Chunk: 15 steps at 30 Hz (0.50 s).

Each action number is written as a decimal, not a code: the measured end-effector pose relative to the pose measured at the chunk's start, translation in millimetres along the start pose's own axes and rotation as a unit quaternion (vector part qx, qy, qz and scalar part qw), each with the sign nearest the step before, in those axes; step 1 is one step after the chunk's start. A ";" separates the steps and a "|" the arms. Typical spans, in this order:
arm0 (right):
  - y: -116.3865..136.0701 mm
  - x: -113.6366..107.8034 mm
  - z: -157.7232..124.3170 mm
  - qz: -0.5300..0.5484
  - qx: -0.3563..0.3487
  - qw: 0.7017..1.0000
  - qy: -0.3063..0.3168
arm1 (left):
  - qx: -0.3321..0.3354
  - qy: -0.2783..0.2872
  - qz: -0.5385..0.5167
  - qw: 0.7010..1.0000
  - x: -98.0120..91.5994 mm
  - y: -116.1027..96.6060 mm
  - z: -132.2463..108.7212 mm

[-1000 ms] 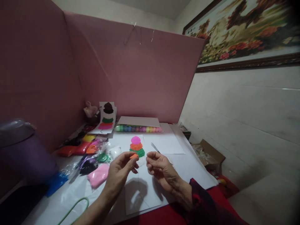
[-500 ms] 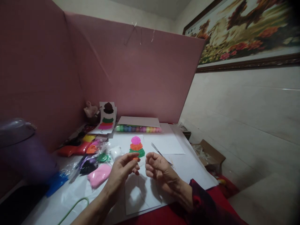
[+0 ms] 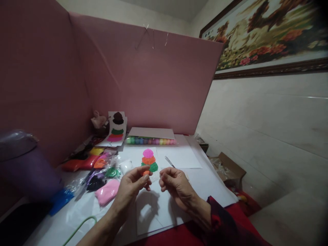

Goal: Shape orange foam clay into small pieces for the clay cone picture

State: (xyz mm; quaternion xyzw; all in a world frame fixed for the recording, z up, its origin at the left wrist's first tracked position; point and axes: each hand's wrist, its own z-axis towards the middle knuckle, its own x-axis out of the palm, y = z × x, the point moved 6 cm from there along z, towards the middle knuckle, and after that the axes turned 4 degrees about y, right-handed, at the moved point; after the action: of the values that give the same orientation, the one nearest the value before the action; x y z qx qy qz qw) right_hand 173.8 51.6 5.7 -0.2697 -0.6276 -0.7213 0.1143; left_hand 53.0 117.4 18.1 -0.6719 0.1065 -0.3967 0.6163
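My left hand [image 3: 133, 180] holds a small orange lump of clay [image 3: 146, 173] between its thumb and fingers. Just to the right, my right hand [image 3: 175, 182] is closed in a pinch; whatever may be between its fingertips is too small to make out. Both hands hover above a white sheet [image 3: 151, 225], slightly apart. Beyond them lies a paper with pink, orange and green clay layers [image 3: 148, 160] stacked in a tower shape. The metal tweezers-like tool [image 3: 169, 161] is partly hidden behind my right hand.
Bags of coloured clay, among them a pink one [image 3: 107, 192], crowd the left side. A picture with dark and coloured layers [image 3: 118, 126] leans at the back, near a pack of many-coloured pieces [image 3: 151, 141]. A purple bin [image 3: 28, 171] stands far left, a cardboard box [image 3: 228, 169] right.
My right hand has shifted slightly and its fingers have curled in more. The orange clay shows more clearly at my left fingertips. Everything else on the table looks unmoved.
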 end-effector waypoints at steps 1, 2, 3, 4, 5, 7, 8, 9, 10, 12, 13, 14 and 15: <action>-0.2 -1.5 0.0 0.002 0.000 1.000 -0.011 | -0.002 0.004 0.004 1.000 -0.3 0.7 0.2; -0.1 -2.6 -0.1 0.006 0.000 1.000 -0.021 | -0.004 0.008 0.010 1.000 -0.7 1.5 0.4; 0.2 -3.2 -0.2 0.010 -0.001 1.000 -0.028 | -0.005 0.013 0.019 1.000 -1.1 2.3 0.7; 0.4 -3.6 -0.3 0.014 -0.001 0.999 -0.034 | -0.004 0.016 0.027 1.000 -1.6 2.8 1.0; 0.5 -3.8 -0.5 0.017 0.000 0.999 -0.039 | -0.003 0.019 0.036 0.999 -1.8 3.3 1.2; 0.2 -4.1 -0.7 0.020 0.008 0.999 -0.046 | 0.004 0.026 0.062 0.998 -1.4 3.0 1.2; 0.0 -4.3 -0.9 0.021 0.010 0.999 -0.049 | 0.008 0.029 0.080 0.996 -0.7 2.6 1.0; 0.1 -4.7 -1.0 0.023 0.011 0.998 -0.054 | 0.012 0.033 0.101 0.994 0.4 2.1 0.5; 0.2 -5.2 -1.2 0.024 0.010 0.998 -0.058 | 0.015 0.038 0.123 0.992 1.9 1.7 0.0; 0.8 -5.7 -1.5 0.025 0.007 0.998 -0.065 | 0.021 0.047 0.156 0.986 5.1 1.2 -1.0; 1.1 -5.7 -1.7 0.024 0.005 0.998 -0.065 | 0.021 0.051 0.165 0.985 6.6 1.4 -1.3; 1.4 -5.5 -1.8 0.022 0.003 0.998 -0.065 | 0.021 0.054 0.171 0.984 7.7 1.6 -1.5; 1.8 -5.0 -1.8 0.019 0.002 0.998 -0.063 | 0.021 0.055 0.174 0.983 8.6 1.8 -1.5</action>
State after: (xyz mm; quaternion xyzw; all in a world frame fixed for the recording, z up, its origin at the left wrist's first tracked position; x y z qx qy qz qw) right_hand 178.5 48.6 4.4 -0.3261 -0.6298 -0.6993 0.0888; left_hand 58.3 110.5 19.8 -0.6069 0.2472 -0.3217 0.6835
